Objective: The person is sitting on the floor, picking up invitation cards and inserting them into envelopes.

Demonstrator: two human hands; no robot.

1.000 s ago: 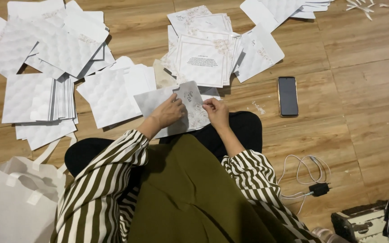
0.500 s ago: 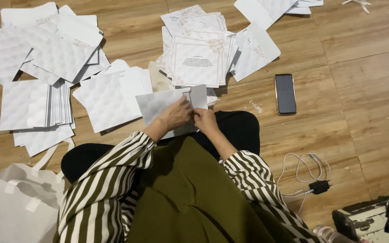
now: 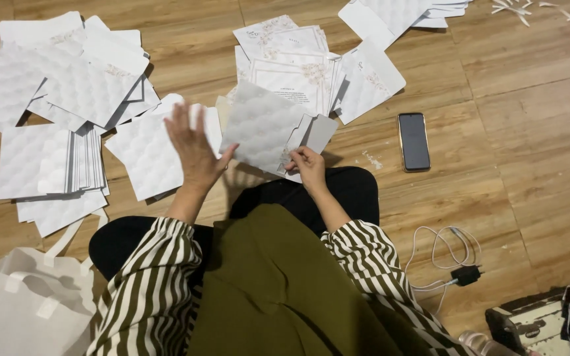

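My right hand (image 3: 310, 167) pinches the lower corner of a white quilted-pattern envelope (image 3: 263, 125), holding it lifted above my lap with its grey flap sticking out to the right. To the left of the envelope my left hand (image 3: 194, 148) is raised with fingers spread, its thumb close to the envelope's edge and nothing in its grasp. Both sleeves are striped cream and dark. Behind the envelope lies a pile of printed cards (image 3: 293, 64) on the wooden floor.
Heaps of white embossed envelopes (image 3: 67, 112) cover the floor at left, more (image 3: 390, 16) at the top right. A black phone (image 3: 413, 141) lies to the right. A white charger cable (image 3: 448, 257) and a white tote bag (image 3: 21, 303) sit near me.
The envelope has been lifted up from my lap and turned its quilted face toward me. My left hand let go of it and opened out to the left.
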